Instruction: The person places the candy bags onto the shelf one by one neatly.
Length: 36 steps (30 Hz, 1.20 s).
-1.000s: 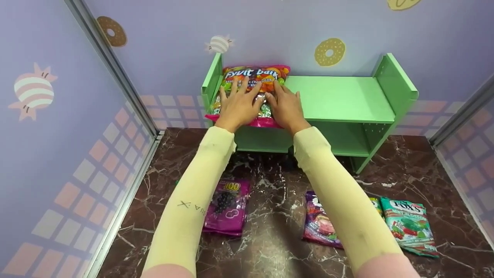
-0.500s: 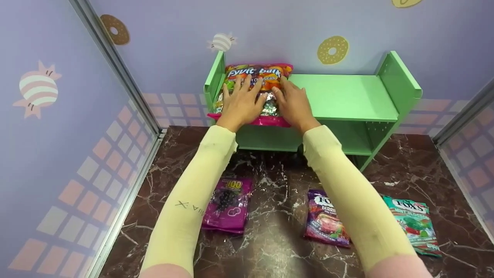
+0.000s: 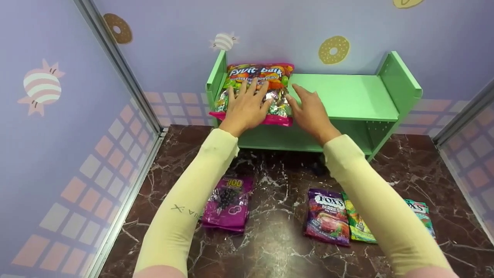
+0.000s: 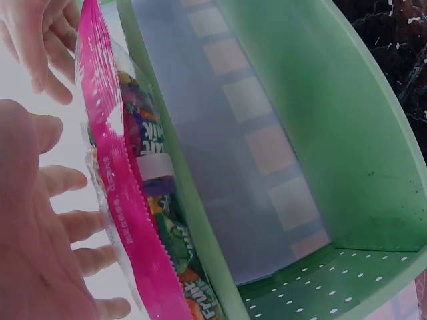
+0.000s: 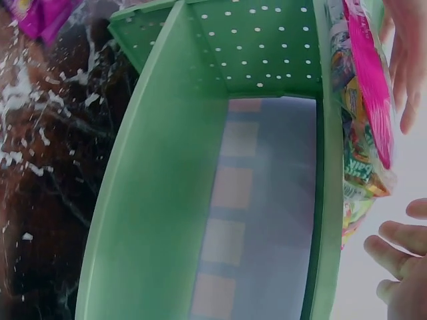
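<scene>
A plump bag of fruit chewy candy point(image 3: 259, 73) with pink edges lies on the top left of the green shelf point(image 3: 341, 96), against its left side panel. My left hand point(image 3: 249, 110) rests on the bag's front half, fingers spread. Just beyond the bag's right edge is my right hand point(image 3: 310, 112), fingers extended and slightly bent, holding nothing. In the left wrist view the bag's pink seam point(image 4: 113, 127) overhangs the shelf edge, near the fingers of my left hand point(image 4: 40, 233). The right wrist view shows a gap between the bag point(image 5: 360, 120) and my right hand point(image 5: 407, 267).
Dark marbled floor point(image 3: 274, 231) lies in front of the shelf. On it are a purple candy bag point(image 3: 227, 204), a Fox's Berries bag point(image 3: 328, 220), a yellow-green bag point(image 3: 359, 224) and a teal Fox's bag point(image 3: 422, 212), partly behind my right sleeve. Walls stand on three sides.
My right hand has come off the candy bag and moved right, beside it. The left hand stays on the bag, slightly nearer its front. The bag looks nearly unmoved.
</scene>
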Each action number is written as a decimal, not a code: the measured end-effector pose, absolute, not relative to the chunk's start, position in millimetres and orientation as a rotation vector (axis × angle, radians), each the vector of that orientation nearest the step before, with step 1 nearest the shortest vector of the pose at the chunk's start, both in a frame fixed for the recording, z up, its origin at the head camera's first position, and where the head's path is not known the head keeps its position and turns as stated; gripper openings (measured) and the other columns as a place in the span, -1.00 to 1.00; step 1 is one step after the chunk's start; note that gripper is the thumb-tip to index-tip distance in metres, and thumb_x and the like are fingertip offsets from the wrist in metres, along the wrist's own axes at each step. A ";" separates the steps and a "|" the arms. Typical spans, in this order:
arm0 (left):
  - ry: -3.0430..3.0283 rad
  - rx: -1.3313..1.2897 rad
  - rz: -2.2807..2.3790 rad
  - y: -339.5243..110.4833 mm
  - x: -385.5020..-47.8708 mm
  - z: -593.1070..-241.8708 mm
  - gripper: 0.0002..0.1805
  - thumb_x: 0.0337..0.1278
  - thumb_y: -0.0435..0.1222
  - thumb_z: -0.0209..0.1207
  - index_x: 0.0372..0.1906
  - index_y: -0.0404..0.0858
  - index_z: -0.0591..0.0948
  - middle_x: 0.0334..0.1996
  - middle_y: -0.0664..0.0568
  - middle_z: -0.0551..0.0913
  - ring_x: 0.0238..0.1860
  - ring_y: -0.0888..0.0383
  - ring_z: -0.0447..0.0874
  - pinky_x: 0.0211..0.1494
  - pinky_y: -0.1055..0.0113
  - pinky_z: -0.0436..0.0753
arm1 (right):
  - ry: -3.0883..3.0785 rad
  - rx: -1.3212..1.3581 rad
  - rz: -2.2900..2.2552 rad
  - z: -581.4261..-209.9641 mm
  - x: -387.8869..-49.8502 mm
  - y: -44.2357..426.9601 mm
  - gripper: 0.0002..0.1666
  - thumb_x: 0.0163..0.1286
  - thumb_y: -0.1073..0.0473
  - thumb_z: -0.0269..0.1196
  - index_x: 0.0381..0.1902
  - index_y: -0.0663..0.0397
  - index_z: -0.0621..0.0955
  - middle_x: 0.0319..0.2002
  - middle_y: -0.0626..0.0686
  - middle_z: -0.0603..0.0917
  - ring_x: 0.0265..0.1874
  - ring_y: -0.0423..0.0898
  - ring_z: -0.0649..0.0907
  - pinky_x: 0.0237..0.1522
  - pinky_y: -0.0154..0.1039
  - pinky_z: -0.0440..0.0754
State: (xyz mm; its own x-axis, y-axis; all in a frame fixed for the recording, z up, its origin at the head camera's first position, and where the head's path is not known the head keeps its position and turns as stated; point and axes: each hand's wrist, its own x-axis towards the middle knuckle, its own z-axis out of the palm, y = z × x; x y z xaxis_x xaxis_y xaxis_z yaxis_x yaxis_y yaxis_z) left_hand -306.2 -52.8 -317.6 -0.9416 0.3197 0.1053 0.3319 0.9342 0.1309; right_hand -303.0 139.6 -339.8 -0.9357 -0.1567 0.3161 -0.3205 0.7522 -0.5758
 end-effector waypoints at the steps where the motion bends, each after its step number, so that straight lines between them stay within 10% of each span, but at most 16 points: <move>1: -3.005 -0.514 -0.223 -52.7 -304.6 -318.4 -0.33 0.44 0.19 -0.37 0.55 0.14 -0.09 0.58 0.02 -0.13 0.58 -0.10 -0.26 0.50 -0.28 -0.28 | -2.706 0.380 0.943 -340.5 -300.3 141.8 -0.32 0.53 -0.11 -0.03 0.45 0.14 0.27 0.41 0.18 0.36 0.43 0.13 0.31 0.53 0.08 -0.06; 14: -2.918 -0.542 -0.189 -49.5 -277.0 -333.9 -0.35 0.45 0.16 -0.32 0.54 0.09 0.04 0.58 0.00 -0.12 0.58 -0.08 -0.19 0.53 -0.22 -0.18 | -2.632 0.461 0.926 -351.2 -259.3 162.8 -0.37 0.52 -0.07 0.01 0.39 0.17 0.35 0.37 0.20 0.41 0.40 0.15 0.35 0.52 0.06 -0.02; 36: -2.343 -0.650 -0.466 -37.9 -229.6 -376.5 -0.55 0.35 -0.04 0.01 0.18 -0.18 0.55 0.23 0.00 0.55 0.25 0.03 0.45 0.30 0.07 0.33 | -2.479 0.361 1.024 -385.3 -195.1 204.5 -0.50 0.51 0.01 0.05 0.32 0.07 0.46 0.28 0.18 0.52 0.33 0.22 0.43 0.41 0.17 0.23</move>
State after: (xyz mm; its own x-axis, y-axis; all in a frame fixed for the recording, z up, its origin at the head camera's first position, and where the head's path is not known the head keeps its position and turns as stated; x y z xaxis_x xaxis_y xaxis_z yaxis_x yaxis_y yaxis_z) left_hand -229.6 -37.9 -376.5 -0.6631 0.3274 0.6731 0.5601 0.8136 0.1561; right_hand -195.1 204.5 -385.3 -0.8729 -0.0734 0.4823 -0.3924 0.6932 -0.6046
